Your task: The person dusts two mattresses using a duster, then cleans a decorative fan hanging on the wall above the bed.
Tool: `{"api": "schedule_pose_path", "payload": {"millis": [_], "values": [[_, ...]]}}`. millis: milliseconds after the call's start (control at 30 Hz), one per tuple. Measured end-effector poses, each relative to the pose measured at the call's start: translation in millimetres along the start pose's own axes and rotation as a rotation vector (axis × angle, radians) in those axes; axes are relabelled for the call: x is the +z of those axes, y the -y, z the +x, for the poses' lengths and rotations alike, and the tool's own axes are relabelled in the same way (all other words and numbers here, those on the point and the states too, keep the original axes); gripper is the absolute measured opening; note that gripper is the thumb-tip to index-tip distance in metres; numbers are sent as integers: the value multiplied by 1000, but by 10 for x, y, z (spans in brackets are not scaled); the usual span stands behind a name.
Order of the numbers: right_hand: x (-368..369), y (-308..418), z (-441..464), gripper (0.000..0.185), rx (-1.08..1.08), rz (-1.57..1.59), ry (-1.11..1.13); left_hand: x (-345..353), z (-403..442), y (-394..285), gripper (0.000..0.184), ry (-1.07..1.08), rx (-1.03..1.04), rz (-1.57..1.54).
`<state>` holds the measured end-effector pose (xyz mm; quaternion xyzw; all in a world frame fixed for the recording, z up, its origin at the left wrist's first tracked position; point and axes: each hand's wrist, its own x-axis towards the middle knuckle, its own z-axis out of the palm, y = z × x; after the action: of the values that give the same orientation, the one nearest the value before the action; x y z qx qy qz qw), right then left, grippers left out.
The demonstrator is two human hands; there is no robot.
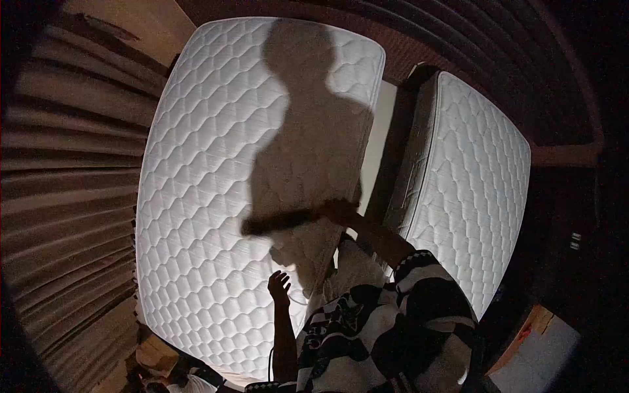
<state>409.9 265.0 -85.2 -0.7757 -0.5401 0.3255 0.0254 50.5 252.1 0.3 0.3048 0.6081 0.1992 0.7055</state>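
Big white quilted mattress [196, 164] is filling the left-middle, wavy stitching running all over its top. A person-shaped shadow [308, 137] is falling across the right part, starting from the far edge. Dark blurry bar [282, 223] is showing over it too, can't tell if it's touching.

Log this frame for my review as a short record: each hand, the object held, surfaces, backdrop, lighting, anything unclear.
Right hand: the right hand has its grip on one end of a dark long object
Left hand: the left hand has loosely curled fingers, nothing visibly held
Surfaces: left mattress and right mattress, both white and quilted
Backdrop: pleated curtain at left
Lighting: dim room; person-shaped shadow across the left mattress
Unclear: whether the object touches the mattress
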Motion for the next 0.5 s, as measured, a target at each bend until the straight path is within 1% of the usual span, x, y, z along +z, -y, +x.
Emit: {"api": "schedule_pose_path", "payload": {"millis": [33,67,133,167,200,233,300,367,400,433,500], "values": [[49,-139,111,33,-89,-123,-4,106,184,-113,30,-33,-89,-49],[84,-290,199,34,-276,-363,0,194,337,-192,29,-49,-51,3],[-437,-591,295,36,44,-194,-65,331,662,-361,25,-76,71,89],[-552,-870,402,37,156,-157,-155,319,843,-411,23,-85,148,128],[-553,-1285,525,38,233,-126,-311,121,1264,-201,23,-114,365,392],[-560,-1664,628,38,300,-66,-458,129,1378,-384,25,-47,553,458],[-622,-2114,795,40,379,94,-673,183,1588,-709,28,-212,573,673],[-580,-2124,946,41,344,176,-734,95,1833,-969,38,-333,622,830],[-533,-2001,1020,42,299,161,-716,2,2018,-1042,50,-437,536,973],[-390,-1875,1082,42,244,99,-650,-91,2220,-1075,62,-541,446,1112],[50,-1561,1262,44,103,-100,-444,-216,2581,-1155,84,-708,289,1177]]}}
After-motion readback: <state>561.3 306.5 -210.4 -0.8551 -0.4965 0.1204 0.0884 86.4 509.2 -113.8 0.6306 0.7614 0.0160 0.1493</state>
